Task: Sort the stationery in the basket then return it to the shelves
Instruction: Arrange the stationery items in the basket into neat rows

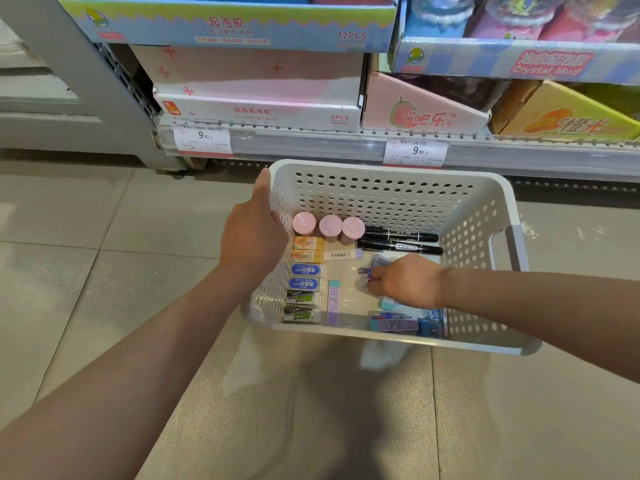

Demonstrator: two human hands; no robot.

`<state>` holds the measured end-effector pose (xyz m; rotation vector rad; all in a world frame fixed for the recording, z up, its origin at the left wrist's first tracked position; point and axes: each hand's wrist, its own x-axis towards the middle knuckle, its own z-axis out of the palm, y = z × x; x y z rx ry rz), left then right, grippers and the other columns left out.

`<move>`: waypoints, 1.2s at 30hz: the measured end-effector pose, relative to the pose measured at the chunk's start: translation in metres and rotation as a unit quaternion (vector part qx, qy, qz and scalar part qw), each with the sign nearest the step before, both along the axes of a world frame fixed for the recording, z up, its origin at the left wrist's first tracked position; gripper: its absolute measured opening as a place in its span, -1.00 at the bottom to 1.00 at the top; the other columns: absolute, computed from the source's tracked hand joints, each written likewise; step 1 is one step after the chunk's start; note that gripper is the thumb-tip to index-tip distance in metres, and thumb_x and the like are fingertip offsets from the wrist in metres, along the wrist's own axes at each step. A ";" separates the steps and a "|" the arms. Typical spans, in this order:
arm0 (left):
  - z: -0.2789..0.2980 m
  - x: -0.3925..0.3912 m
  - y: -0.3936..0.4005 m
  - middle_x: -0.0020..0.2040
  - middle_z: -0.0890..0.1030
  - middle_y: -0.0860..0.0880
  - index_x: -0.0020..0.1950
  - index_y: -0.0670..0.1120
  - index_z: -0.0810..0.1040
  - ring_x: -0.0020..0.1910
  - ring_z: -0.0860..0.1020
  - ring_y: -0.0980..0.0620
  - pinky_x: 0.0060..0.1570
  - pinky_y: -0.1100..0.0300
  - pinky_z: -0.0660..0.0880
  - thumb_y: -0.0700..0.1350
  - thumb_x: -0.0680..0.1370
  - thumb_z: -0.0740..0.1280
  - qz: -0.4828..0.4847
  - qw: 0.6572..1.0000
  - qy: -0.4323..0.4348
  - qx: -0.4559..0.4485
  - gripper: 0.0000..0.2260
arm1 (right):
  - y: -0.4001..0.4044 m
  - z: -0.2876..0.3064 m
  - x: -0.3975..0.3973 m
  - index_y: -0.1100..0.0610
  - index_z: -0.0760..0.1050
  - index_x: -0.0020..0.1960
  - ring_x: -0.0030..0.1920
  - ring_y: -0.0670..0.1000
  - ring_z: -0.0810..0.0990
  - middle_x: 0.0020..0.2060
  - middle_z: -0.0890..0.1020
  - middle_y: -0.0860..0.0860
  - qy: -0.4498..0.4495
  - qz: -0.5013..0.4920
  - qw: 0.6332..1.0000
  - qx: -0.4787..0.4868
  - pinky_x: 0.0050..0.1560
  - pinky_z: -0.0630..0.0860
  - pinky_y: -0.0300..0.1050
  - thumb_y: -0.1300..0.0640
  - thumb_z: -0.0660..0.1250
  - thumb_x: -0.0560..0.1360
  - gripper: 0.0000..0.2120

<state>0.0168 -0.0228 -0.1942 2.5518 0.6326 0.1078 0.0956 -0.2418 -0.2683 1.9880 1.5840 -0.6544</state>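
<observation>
Left hand [254,233] grips basket [388,168] holding three pink jars [329,226], two markers [401,241]; right hand [405,280] pinches a small case [375,268].

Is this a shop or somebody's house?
Most likely a shop. Price tags hang on the shelf edge, display boxes of goods sit above, and a white basket of stationery stands on the tiled floor.

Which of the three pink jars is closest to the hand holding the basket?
The leftmost pink jar, beside the basket wall the left hand grips; the other two jars sit further right, toward the markers.
</observation>
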 end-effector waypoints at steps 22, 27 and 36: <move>0.001 0.000 -0.001 0.07 0.59 -0.22 0.52 -0.06 0.09 -0.07 0.52 -0.13 -0.19 0.12 0.39 -0.25 0.58 0.15 -0.003 1.000 -0.012 -0.011 -0.47 | 0.046 -0.020 -0.026 0.24 0.48 0.21 0.19 0.11 0.51 0.17 0.56 0.14 0.176 -0.452 0.857 0.174 0.10 0.44 -0.14 0.22 0.34 0.49 -0.70; 0.000 0.001 0.000 0.09 0.58 -0.22 0.53 -0.04 0.08 0.00 0.54 -0.17 -0.16 0.11 0.41 -0.24 0.58 0.16 0.004 1.000 -0.009 -0.009 -0.46 | 0.055 -0.021 -0.029 0.25 0.40 0.26 0.17 0.15 0.52 0.16 0.55 0.18 0.146 -0.446 0.867 0.167 0.03 0.48 -0.09 0.17 0.38 0.46 -0.59; 0.000 0.001 -0.001 0.09 0.58 -0.22 0.53 -0.05 0.07 -0.02 0.55 -0.18 -0.19 0.11 0.39 -0.23 0.59 0.15 0.004 1.000 -0.009 -0.001 -0.47 | 0.065 -0.021 -0.029 0.19 0.52 0.12 0.06 0.09 0.57 0.07 0.60 0.08 0.170 -0.422 0.875 0.165 0.00 0.51 -0.07 0.05 0.46 0.41 -0.64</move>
